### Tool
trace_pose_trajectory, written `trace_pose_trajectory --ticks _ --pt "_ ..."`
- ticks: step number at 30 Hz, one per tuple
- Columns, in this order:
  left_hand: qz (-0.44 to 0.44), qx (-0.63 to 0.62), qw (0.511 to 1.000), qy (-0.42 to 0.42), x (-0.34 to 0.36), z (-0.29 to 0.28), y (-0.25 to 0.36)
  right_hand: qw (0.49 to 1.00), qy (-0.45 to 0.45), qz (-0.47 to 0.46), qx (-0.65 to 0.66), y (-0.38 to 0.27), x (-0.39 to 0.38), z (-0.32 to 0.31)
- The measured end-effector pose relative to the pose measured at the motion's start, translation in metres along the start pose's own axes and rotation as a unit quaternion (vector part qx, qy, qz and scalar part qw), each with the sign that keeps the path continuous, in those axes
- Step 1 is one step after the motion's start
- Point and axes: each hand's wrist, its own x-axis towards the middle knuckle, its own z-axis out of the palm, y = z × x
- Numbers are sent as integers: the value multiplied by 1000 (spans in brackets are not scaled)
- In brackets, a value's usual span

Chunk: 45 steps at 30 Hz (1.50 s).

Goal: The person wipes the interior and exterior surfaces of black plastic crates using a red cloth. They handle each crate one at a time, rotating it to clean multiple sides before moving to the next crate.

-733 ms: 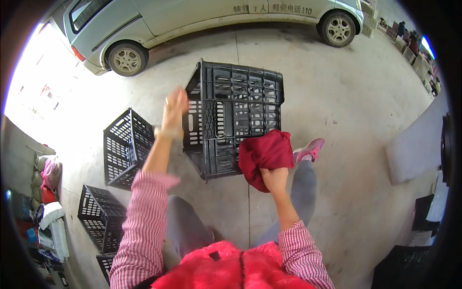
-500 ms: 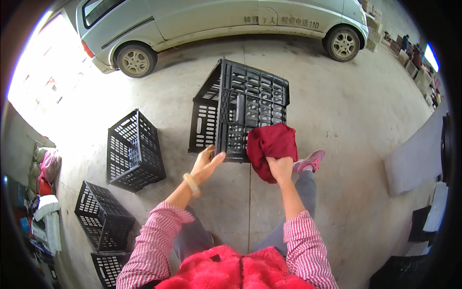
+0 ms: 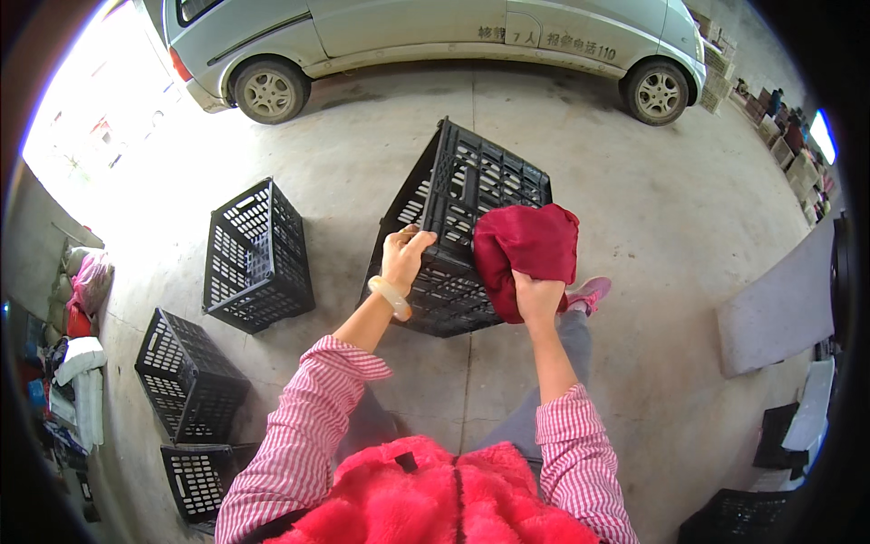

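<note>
In front of me a black plastic crate (image 3: 441,186) with slotted walls is tilted on the concrete floor, its opening turned to the left. My left hand (image 3: 403,257) grips the crate's near rim, thumb on the outer side and fingers over the edge. A dark red cloth (image 3: 527,240) is bunched up in my right hand (image 3: 538,297), which presses it against the crate's right side. The cloth covers part of that wall, and the right fingertips are partly hidden in its folds.
To the left, several more black crates stand on the floor: one upright crate (image 3: 270,258), a second crate (image 3: 193,385) and a third crate (image 3: 186,485). A van (image 3: 408,32) is parked beyond. Sacks (image 3: 89,283) line the left wall; a pale panel (image 3: 775,313) stands at right.
The crate has tipped and turned, its near rim rising. My left hand has moved up and right, now on that rim. My right hand has shifted slightly upward with the cloth.
</note>
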Motion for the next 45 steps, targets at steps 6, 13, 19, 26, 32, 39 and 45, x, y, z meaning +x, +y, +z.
trace_pose_trajectory --ticks 6,13,19,26,32,39,45 --pt "-163 -64 985 -8 11 4 74 996 16 -90 23 -37 32 0" --pt "-135 133 981 -37 52 10 100 988 -23 -151 31 -88 88 20" --pt "-36 173 983 -44 105 22 63 989 -94 -84 -72 -100 104 64" --pt "204 294 910 -208 124 39 52 990 -50 -106 -85 -48 71 66" --pt "-120 95 988 10 159 74 67 950 -241 -98 -175 -17 -54 64" --pt "-160 50 984 63 148 42 86 933 -359 5 -33 5 -126 7" --pt "-149 99 983 46 127 33 79 976 -195 -68 -65 -49 54 18"
